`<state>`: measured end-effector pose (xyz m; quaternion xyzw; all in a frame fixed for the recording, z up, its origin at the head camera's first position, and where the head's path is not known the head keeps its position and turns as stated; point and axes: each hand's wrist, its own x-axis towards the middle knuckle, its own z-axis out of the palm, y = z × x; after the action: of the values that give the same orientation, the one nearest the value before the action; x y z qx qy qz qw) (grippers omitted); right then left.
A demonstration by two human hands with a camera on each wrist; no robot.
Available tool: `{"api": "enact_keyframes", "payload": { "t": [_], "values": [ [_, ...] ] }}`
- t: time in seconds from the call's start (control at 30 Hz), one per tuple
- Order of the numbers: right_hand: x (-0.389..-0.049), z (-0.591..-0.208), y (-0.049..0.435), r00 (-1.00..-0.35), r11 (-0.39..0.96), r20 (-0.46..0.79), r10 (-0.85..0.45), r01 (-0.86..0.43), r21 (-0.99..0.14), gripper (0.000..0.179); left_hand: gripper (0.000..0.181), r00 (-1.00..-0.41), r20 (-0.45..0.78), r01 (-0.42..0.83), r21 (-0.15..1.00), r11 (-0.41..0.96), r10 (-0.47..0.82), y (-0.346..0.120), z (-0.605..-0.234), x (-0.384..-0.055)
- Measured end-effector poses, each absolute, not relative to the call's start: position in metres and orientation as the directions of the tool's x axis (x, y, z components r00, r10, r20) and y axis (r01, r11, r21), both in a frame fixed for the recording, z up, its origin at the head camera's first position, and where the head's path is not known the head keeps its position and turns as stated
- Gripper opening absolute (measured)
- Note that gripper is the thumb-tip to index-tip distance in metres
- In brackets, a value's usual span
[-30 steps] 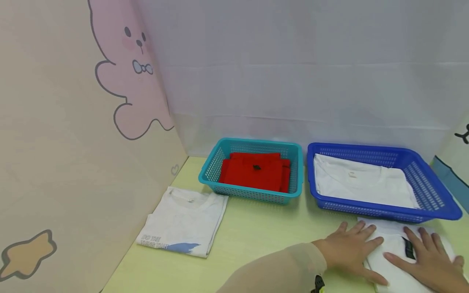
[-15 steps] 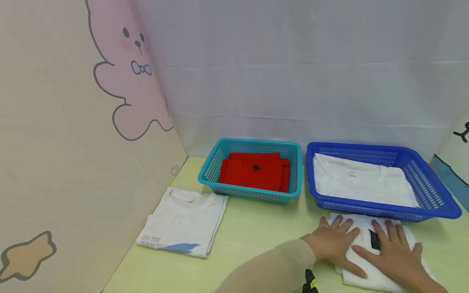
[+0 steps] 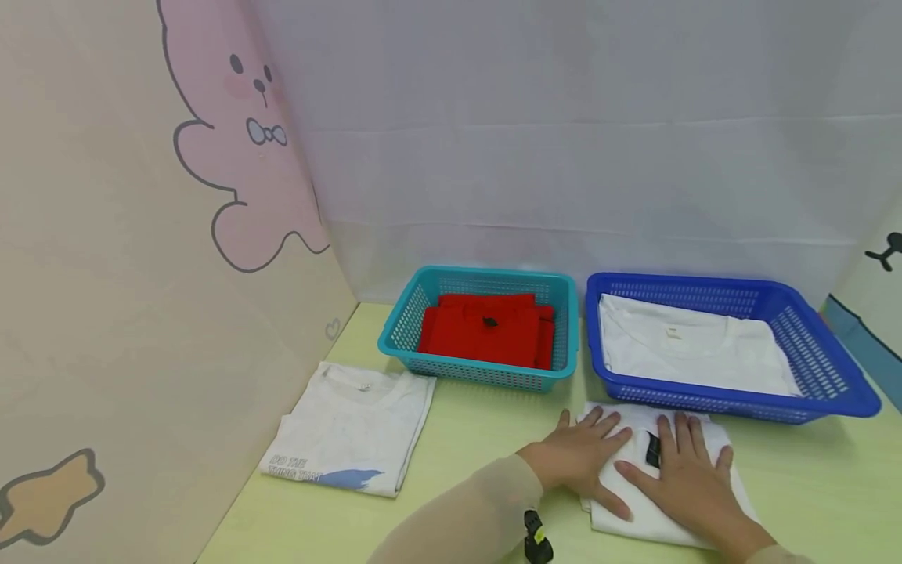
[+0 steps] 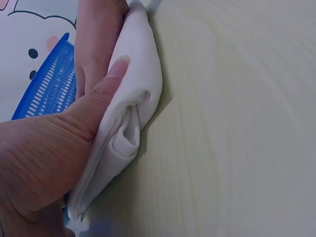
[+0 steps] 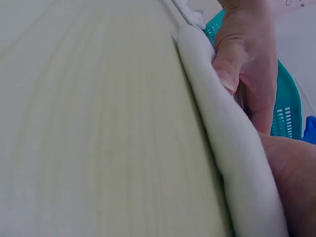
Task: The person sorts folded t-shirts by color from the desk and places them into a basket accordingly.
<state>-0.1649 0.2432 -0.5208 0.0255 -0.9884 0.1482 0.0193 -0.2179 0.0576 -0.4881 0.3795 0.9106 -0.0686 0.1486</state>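
Observation:
A folded white T-shirt [image 3: 651,518] with a black neck label [image 3: 653,450] lies on the table in front of the blue basket. My left hand [image 3: 585,458] rests palm down on its left side, fingers spread. On its right part presses my right hand [image 3: 687,478], fingers straight and the thumb pointing inward. The left wrist view shows the thick folded layers [image 4: 133,84] at the shirt's edge, with the left thumb [image 4: 111,84] lying along the top. In the right wrist view, the rounded front fold [image 5: 232,143] runs beside the right hand.
A blue basket [image 3: 733,401] holding a folded white shirt [image 3: 694,360] stands behind my hands. To its left is a teal basket [image 3: 486,376] with folded red shirts [image 3: 486,341]. Another folded white T-shirt [image 3: 352,431], printed with letters, lies near the left wall.
Both hands have slid leftward across the table, and the folded white T-shirt has moved with them, from the far right to in front of the blue basket's left part.

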Motion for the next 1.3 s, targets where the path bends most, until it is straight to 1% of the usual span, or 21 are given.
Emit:
{"api": "enact_keyframes", "payload": {
  "t": [0.2,0.33,0.77,1.07,1.3],
  "values": [
    [-0.170,-0.519,0.216,-0.996,0.946,0.063,-0.056,-0.073,-0.314,0.118,0.116,-0.676,-0.264,0.709,0.017,0.705,0.687,0.028,-0.491,-0.222],
    [-0.172,-0.519,0.200,-0.996,0.945,0.066,-0.056,-0.074,-0.318,0.119,0.116,-0.681,-0.254,0.707,0.017,0.707,0.687,0.011,-0.492,-0.223],
    [-0.179,-0.519,0.156,-0.994,0.939,0.103,-0.040,-0.072,-0.336,0.118,0.115,-0.655,-0.227,0.726,0.075,0.683,0.721,-0.036,-0.492,-0.229],
    [-0.178,-0.518,0.146,-0.995,0.942,0.099,-0.018,-0.050,-0.331,0.119,0.115,-0.650,-0.204,0.733,0.089,0.674,0.733,-0.047,-0.492,-0.228],
    [-0.180,-0.519,0.145,-0.994,0.947,0.106,-0.010,-0.043,-0.317,0.122,0.118,-0.670,-0.229,0.717,0.050,0.695,0.707,-0.046,-0.490,-0.229]
  ]
}}
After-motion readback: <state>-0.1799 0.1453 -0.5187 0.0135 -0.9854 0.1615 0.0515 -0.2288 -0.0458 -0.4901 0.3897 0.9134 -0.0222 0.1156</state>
